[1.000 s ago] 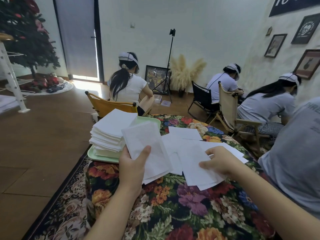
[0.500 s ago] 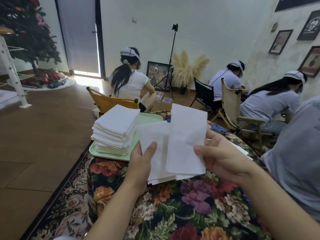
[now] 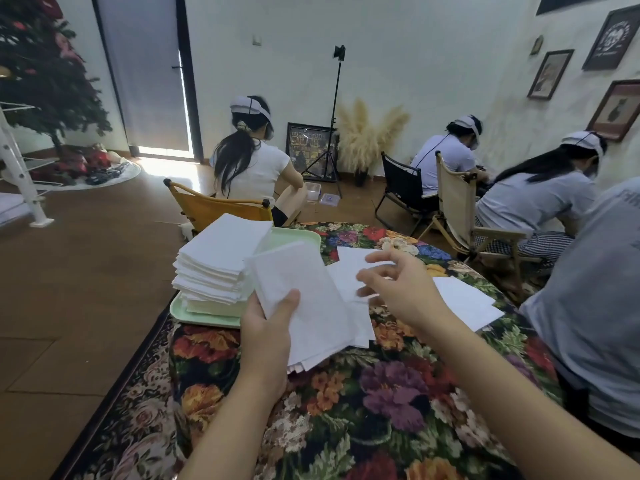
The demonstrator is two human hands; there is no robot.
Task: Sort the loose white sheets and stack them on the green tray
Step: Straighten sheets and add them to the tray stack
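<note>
Left hand [image 3: 268, 332] clamping gathered sheets [image 3: 304, 306] under thumb; right hand [image 3: 398, 285] spread, empty, above loose sheets [image 3: 464, 299]. Best to pinch one corner only, then align edges before green tray [image 3: 294, 239].

Green tray [image 3: 294, 239] mostly hidden under stack [image 3: 221, 258] — loose sheets [image 3: 464, 299] partly behind right hand [image 3: 398, 285].

Soft, even daylight fills the room, and the brightest spot is the glare on the floor [image 3: 162, 169] under the door [image 3: 145, 74] ahead of me. My right hand [image 3: 398, 285] looks slightly smeared with blur. The wide lens bends the door frame and the wall pictures [image 3: 616, 109] toward the edges.
</note>
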